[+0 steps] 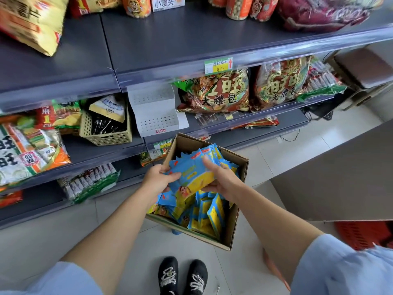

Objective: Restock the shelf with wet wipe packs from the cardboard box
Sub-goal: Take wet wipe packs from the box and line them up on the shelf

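An open cardboard box stands on the floor in front of the shelving, filled with several blue and yellow wet wipe packs. Above the box, both hands hold a stack of wet wipe packs. My left hand grips the stack's left end. My right hand grips its right end, fingers curled over the top. A white perforated display stand sits bare on the middle shelf, just above the box.
A beige basket with dark items sits left of the white stand. Large snack bags fill the shelf to the right. A red crate and a grey counter are at right. My black shoes stand on pale tiles.
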Action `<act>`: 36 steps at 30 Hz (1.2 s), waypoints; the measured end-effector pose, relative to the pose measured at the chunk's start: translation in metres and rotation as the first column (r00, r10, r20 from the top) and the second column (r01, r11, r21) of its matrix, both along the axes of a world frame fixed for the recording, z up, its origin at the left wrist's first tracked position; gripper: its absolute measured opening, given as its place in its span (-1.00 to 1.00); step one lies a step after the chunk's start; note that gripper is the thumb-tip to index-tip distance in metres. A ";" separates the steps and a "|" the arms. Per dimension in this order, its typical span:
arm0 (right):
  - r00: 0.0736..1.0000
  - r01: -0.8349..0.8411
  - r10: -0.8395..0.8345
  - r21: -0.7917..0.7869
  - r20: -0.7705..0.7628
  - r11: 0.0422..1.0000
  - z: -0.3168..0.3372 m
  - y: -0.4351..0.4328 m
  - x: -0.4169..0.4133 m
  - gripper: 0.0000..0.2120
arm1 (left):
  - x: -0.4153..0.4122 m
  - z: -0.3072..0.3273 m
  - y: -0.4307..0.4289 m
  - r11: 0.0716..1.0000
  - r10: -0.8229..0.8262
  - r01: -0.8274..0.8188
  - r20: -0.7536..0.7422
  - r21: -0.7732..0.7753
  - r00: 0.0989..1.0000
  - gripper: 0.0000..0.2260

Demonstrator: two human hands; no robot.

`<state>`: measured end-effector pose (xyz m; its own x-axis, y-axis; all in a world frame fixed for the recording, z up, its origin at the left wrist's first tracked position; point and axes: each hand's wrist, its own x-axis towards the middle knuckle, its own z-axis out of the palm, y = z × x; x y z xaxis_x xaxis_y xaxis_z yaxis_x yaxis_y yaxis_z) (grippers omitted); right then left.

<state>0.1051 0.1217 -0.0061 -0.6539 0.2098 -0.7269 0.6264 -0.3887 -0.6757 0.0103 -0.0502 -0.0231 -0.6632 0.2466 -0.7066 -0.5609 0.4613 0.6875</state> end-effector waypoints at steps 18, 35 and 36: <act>0.902 -0.175 0.410 0.756 -0.133 0.631 0.143 -0.023 -0.074 -0.80 | -0.050 0.162 -0.114 0.959 -0.182 0.048 -0.476 -0.281 0.860 -0.87; 0.617 -0.043 0.774 0.975 -0.146 0.218 0.328 -0.230 -0.194 -0.78 | -0.109 0.350 -0.320 0.862 -0.332 -0.143 -0.756 -0.486 0.564 -0.83; 0.601 -0.026 0.787 0.981 -0.138 0.191 0.336 -0.243 -0.199 -0.79 | -0.111 0.360 -0.331 0.848 -0.355 -0.158 -0.763 -0.506 0.540 -0.83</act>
<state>-0.0942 -0.1209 0.3302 -0.9790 -0.0486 0.1978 -0.1534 0.8150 -0.5588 -0.1007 -0.3815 0.3366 -0.9813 0.1659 0.0976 0.1924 0.8612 0.4704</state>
